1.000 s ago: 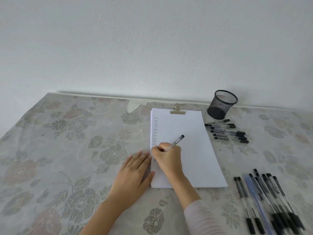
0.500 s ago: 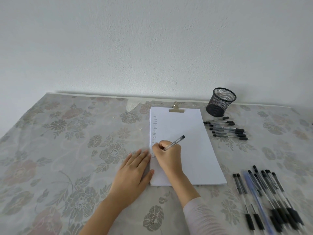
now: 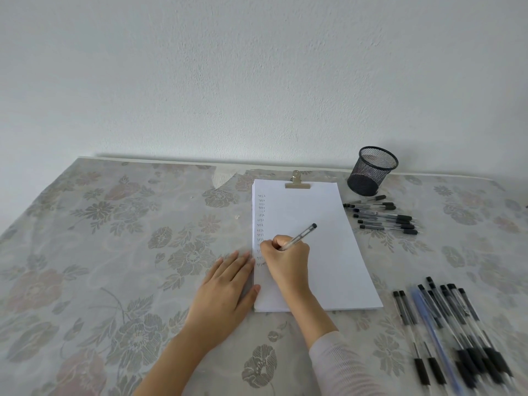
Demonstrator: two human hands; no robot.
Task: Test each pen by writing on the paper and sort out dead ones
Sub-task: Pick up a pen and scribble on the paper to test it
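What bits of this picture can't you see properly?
All in the head view:
1. Lower half of the pen: hidden inside the right hand.
2. The marks down the paper: too small to read.
3. The near pens: blurred, and cut off by the bottom edge.
4. The cup: its dark mesh hides whether anything lies inside.
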